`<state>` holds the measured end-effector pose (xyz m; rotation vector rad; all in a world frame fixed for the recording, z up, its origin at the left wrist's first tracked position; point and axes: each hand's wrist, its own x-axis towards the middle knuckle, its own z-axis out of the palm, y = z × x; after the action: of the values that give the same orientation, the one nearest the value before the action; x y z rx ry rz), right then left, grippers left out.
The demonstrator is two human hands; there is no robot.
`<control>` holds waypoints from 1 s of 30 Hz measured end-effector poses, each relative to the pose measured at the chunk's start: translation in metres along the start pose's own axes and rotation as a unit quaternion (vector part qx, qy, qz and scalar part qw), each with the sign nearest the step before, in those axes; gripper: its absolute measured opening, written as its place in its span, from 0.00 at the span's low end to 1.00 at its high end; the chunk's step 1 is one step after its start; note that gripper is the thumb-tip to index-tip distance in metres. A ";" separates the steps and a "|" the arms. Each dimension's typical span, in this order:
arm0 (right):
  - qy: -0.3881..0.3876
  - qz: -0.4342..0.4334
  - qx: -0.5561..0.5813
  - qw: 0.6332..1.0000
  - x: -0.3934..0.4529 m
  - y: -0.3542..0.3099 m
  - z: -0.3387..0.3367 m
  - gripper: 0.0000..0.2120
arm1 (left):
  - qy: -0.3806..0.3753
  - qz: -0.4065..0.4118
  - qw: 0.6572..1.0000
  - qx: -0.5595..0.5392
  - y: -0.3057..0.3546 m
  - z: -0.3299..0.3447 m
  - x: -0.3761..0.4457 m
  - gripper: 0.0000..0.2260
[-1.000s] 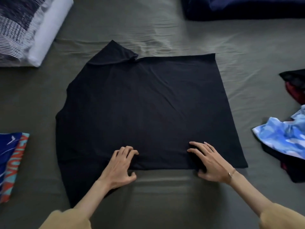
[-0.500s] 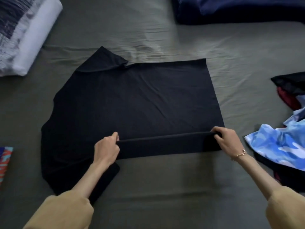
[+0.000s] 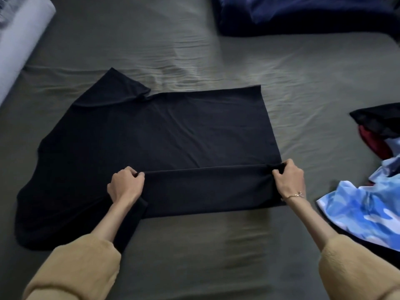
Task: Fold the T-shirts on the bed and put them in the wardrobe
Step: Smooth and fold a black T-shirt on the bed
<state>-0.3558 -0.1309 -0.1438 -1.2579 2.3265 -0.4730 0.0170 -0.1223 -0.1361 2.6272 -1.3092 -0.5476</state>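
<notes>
Since half a second ago, the folded flap of the black T-shirt [image 3: 164,135] reaches slightly farther up. The left hand [image 3: 125,185] and right hand [image 3: 289,180] pinch its raised edge, fingers curled round either end.

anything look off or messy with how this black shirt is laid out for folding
Yes. The black T-shirt lies lopsided: its left side bulges out unfolded, with a sleeve sticking up at the far left corner, while the right edge is straight. The left hand and right hand grip the near edge.

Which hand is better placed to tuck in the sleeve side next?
Left. The left hand grips the black T-shirt beside its unfolded left part; the right hand holds the far edge.
</notes>
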 end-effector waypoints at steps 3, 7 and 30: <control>0.049 -0.018 -0.022 0.998 -0.005 -0.004 0.005 0.11 | 0.039 0.035 0.998 0.024 0.003 0.006 -0.001 0.10; 0.157 -0.110 -0.150 0.970 -0.015 -0.010 0.016 0.17 | 0.060 0.089 0.993 0.042 0.000 0.012 -0.008 0.09; -0.268 -0.696 -0.223 0.628 -0.223 -0.154 0.165 0.31 | -0.014 0.213 0.977 -0.002 -0.224 -0.077 -0.001 0.19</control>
<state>-0.0532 -0.0367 -0.1568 -2.7920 0.5460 0.1303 0.2124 0.0122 -0.1313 2.2359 -1.8046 -0.5141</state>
